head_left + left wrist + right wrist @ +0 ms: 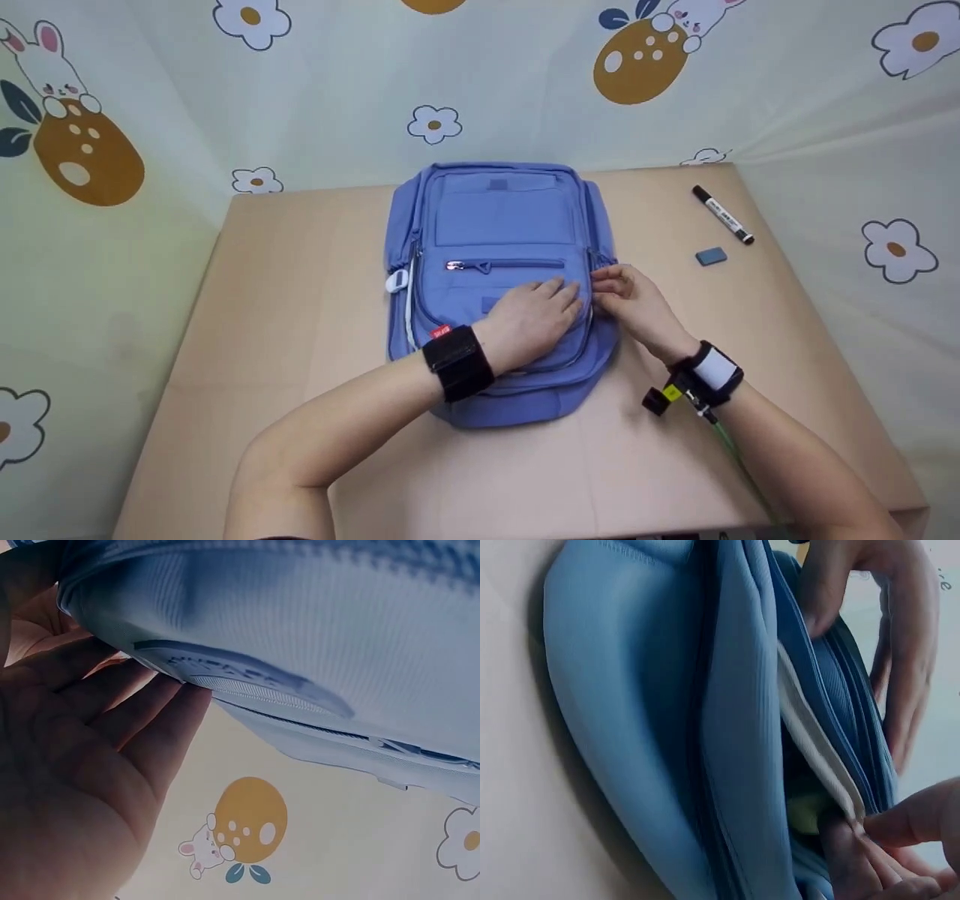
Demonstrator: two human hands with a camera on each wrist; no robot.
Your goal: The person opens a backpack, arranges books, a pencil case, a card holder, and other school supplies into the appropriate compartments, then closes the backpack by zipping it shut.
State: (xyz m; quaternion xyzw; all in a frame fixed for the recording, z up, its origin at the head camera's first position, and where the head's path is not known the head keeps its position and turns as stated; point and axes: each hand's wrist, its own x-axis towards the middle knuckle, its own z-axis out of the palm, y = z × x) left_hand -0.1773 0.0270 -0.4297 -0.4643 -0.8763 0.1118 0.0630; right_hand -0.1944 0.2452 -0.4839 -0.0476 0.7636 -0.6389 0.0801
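Left hand (531, 324) palm down, fingers (552, 289) extended; right hand (637, 306) pinching with curled fingers; forearms (360, 411) angled inward.

We see a tan table (285, 285) with a smooth, matt top marked by faint straight lines; it appears broader at its near side than along its far edge. On it we find three objects. At the centre lies a blue backpack (504, 217), front panel upward, its length running from near the far edge towards us. Towards the far right corner we note a marker (722, 214), dark at both ends with a white label, set obliquely. Just beside its nearer end lies a small blue-grey eraser (711, 256), well apart from the bag.
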